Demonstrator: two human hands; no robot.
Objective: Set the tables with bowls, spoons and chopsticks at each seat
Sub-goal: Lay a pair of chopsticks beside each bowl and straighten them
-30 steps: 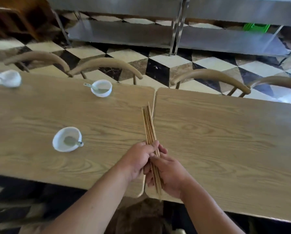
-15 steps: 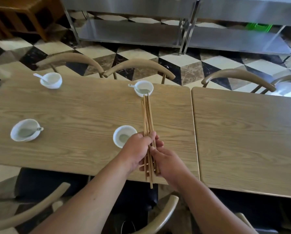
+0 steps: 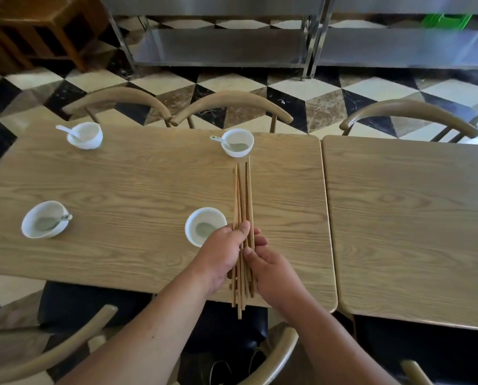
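Observation:
Both hands hold a bundle of several wooden chopsticks point(image 3: 242, 195) above the left table point(image 3: 138, 184), tips pointing away from me. My left hand point(image 3: 222, 252) wraps the bundle from the left and my right hand point(image 3: 271, 269) pinches it from the right. Just left of the hands sits a white bowl point(image 3: 204, 225) with a spoon inside, partly covered by my left hand. Three more white bowls with spoons stand at the far right seat point(image 3: 237, 142), far left seat point(image 3: 85, 134) and near left seat point(image 3: 44, 219).
A second wooden table point(image 3: 413, 218) adjoins on the right. Curved-back chairs point(image 3: 232, 102) line the far side and others stand at the near edge point(image 3: 274, 354). Steel shelving point(image 3: 221, 45) stands beyond on a chequered floor.
The view has swung left from the seam between the tables onto the left table. My hands keep the same hold on the chopsticks, now beside the near bowl.

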